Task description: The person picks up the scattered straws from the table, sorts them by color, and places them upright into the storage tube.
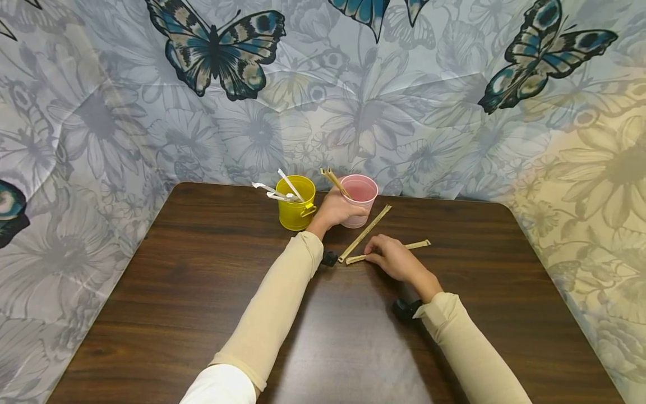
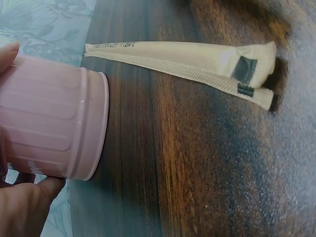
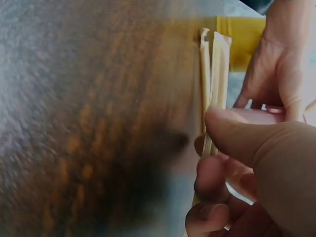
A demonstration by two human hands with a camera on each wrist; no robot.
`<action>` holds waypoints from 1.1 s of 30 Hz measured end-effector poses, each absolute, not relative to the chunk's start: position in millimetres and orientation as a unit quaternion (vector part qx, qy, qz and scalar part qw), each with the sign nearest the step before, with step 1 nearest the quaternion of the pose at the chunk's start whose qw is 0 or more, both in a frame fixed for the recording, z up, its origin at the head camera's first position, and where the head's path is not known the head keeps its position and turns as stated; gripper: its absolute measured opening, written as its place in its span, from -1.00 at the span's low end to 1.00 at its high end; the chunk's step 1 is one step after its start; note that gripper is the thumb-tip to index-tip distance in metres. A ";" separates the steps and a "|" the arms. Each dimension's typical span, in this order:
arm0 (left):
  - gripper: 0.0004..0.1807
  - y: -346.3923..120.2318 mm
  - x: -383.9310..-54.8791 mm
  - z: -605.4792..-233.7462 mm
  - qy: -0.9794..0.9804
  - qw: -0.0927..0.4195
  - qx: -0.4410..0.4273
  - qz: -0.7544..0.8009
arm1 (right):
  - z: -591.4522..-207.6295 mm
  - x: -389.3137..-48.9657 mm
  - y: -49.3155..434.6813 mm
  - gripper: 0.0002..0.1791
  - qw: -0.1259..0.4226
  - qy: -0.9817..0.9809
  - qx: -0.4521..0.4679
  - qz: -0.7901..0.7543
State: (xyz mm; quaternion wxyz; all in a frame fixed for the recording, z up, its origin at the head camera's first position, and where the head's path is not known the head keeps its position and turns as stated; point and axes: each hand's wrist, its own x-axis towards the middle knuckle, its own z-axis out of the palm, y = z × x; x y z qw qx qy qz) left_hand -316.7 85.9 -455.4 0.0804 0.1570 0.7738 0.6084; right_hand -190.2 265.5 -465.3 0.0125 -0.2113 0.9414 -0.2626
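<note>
My left hand (image 1: 334, 210) grips the side of a ribbed pink bucket (image 1: 361, 193) standing near the table's back edge. Tan paper-wrapped sticks (image 1: 333, 179) poke out over the bucket's rim on its left. In my right hand (image 1: 396, 259), thumb and fingers pinch a similar tan paper-wrapped stick (image 3: 220, 69), low over the tabletop; its far end (image 1: 419, 244) emerges beyond the hand. Another tan stick (image 1: 365, 233) lies slanted on the table between bucket and right hand. The left wrist view shows its printed wrapper (image 2: 182, 57).
A yellow bucket (image 1: 292, 216) stands left of the pink one, holding several white-wrapped sticks (image 1: 289, 185). Dark wood table (image 1: 176, 292) extends beneath everything. Behind it hangs a butterfly-patterned cloth (image 1: 353, 123).
</note>
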 end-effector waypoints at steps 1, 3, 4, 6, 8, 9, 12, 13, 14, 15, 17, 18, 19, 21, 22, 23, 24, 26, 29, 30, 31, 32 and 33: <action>-0.08 86.0 -316.8 -455.4 0.773 0.080 0.157 0.610 | -463.6 -190.4 265.5 -0.94 0.010 0.940 -0.211 -0.268; -0.08 86.0 -316.4 -455.0 0.773 0.080 0.158 0.610 | -460.0 -190.9 265.9 -0.93 0.003 0.937 -0.212 -0.279; -0.08 86.1 -316.4 -455.0 0.772 0.080 0.157 0.611 | -458.0 -191.2 266.1 -0.93 0.000 0.936 -0.208 -0.284; -0.08 86.0 -316.2 -455.0 0.772 0.080 0.157 0.610 | -453.5 -191.8 266.4 -0.90 -0.009 0.934 -0.202 -0.294; -0.09 85.5 -315.7 -454.9 0.773 0.080 0.160 0.609 | -448.7 -192.7 267.3 -0.85 -0.023 0.934 -0.197 -0.298; -0.09 85.3 -315.5 -454.8 0.772 0.080 0.163 0.609 | -445.7 -192.7 267.6 -0.84 -0.030 0.934 -0.193 -0.300; -0.10 84.6 -315.3 -454.6 0.770 0.079 0.171 0.610 | -436.8 -192.6 268.2 -0.83 -0.057 0.931 -0.188 -0.307; -0.10 84.5 -315.4 -454.7 0.769 0.080 0.173 0.610 | -434.0 -192.5 268.5 -0.84 -0.067 0.930 -0.187 -0.309; -0.10 84.5 -315.6 -454.8 0.768 0.081 0.174 0.611 | -431.3 -192.3 268.6 -0.84 -0.077 0.928 -0.185 -0.314; -0.11 84.7 -316.0 -455.0 0.767 0.082 0.176 0.611 | -429.1 -192.4 268.9 -0.84 -0.089 0.926 -0.184 -0.317; -0.10 84.8 -316.5 -455.1 0.767 0.083 0.179 0.611 | -425.3 -193.5 269.2 -0.83 -0.116 0.921 -0.187 -0.321; -0.10 85.1 -316.9 -455.1 0.765 0.081 0.181 0.612 | -423.4 -194.3 269.3 -0.83 -0.130 0.918 -0.189 -0.323; -0.10 85.1 -317.2 -455.2 0.763 0.080 0.184 0.615 | -421.2 -195.2 269.0 -0.83 -0.143 0.915 -0.191 -0.324; -0.09 85.4 -317.8 -455.1 0.757 0.074 0.191 0.620 | -416.5 -197.5 268.1 -0.84 -0.164 0.910 -0.195 -0.326; -0.08 85.6 -318.0 -455.1 0.754 0.072 0.194 0.623 | -413.6 -198.7 267.3 -0.85 -0.173 0.908 -0.196 -0.327; -0.08 85.7 -318.1 -455.3 0.753 0.071 0.194 0.625 | -410.5 -199.9 266.4 -0.86 -0.179 0.906 -0.198 -0.328; -0.08 85.7 -318.3 -455.5 0.751 0.072 0.193 0.627 | -407.5 -201.1 265.5 -0.87 -0.185 0.905 -0.200 -0.328; -0.08 85.6 -318.2 -455.9 0.753 0.078 0.188 0.626 | -400.2 -203.7 262.7 -0.88 -0.194 0.902 -0.204 -0.327; -0.10 84.3 -317.5 -455.6 0.757 0.088 0.178 0.623 | -385.7 -207.1 256.8 -0.87 -0.210 0.897 -0.208 -0.329; -0.10 83.9 -317.6 -455.6 0.758 0.090 0.178 0.621 | -379.9 -208.1 254.4 -0.86 -0.216 0.894 -0.209 -0.331; -0.10 83.5 -317.4 -455.5 0.758 0.092 0.177 0.621 | -373.8 -209.0 251.6 -0.85 -0.223 0.891 -0.210 -0.334; -0.11 83.1 -317.3 -455.2 0.759 0.095 0.178 0.620 | -367.5 -210.0 248.8 -0.85 -0.229 0.888 -0.212 -0.337; -0.11 82.4 -317.1 -454.8 0.759 0.096 0.176 0.619 | -360.9 -210.8 245.8 -0.84 -0.235 0.883 -0.214 -0.345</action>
